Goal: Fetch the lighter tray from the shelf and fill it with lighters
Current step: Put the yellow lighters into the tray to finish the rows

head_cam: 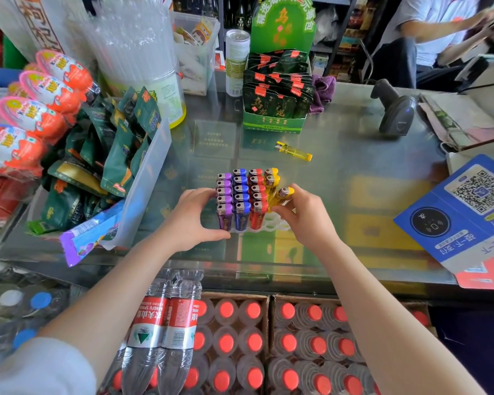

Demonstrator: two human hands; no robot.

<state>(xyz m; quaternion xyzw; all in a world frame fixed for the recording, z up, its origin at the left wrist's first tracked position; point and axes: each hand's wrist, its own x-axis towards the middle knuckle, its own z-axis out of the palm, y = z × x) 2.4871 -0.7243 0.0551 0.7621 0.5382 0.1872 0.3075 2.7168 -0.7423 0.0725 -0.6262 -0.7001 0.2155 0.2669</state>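
The white plastic lighter tray [271,223] holds rows of purple lighters [224,195], blue lighters [241,192], red lighters [257,192] and yellow lighters [272,179]. A translucent yellow loose lighter [293,151] lies farther off on the greenish glass bench [354,172]. Red-capped clear bottles [268,340] stand nearest.

Small convenience shop, glass worktop [340,143] over a display case, barcode scanner [395,109], QR payment sign [465,212], snack packets [103,155] in a plastic bin, green box of tea sachets [277,92], cartons of bottled water [268,343] below, stocked shelves [342,38] behind
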